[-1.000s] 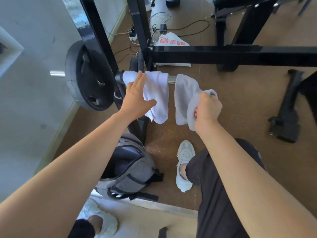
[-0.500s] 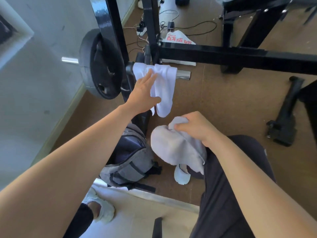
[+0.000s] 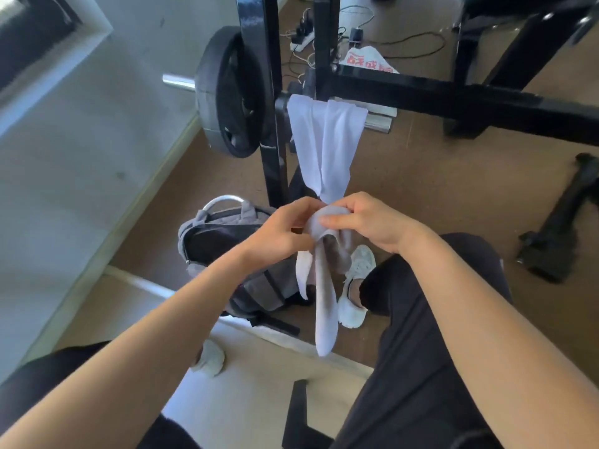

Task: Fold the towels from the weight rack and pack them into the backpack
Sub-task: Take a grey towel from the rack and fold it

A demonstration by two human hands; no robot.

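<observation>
We now have both hands on one towel; a second ago the right was pulling it off the rack alone while the left lay flat on the other towel. Now our left hand (image 3: 278, 231) has come away from there to meet our right hand (image 3: 366, 222); the two sit close together, fingers curled, each pinching the bunched top of the towel (image 3: 324, 306). The rest of the cloth hangs below our hands in a long loose strip, its tail dangling down between our legs.

The second towel (image 3: 327, 147) is draped over the bar (image 3: 379, 123) just above and beyond our hands; its lower end comes down almost to our knuckles (whether it touches them we cannot tell). The backpack (image 3: 227, 241) stands open on the floor below and to the left of the left hand, beside the rack upright (image 3: 275, 157); the weight plate (image 3: 227, 92) sits further up and to the left.

We judge that the first towel is free of the rack and the folding is only beginning; nothing is folded yet and nothing is packed. The cloth is bunched, so the next move likely calls for finding its corners and spreading it out; being soft, it will probably sag and twist as we work; one towel remains to be fetched.
</observation>
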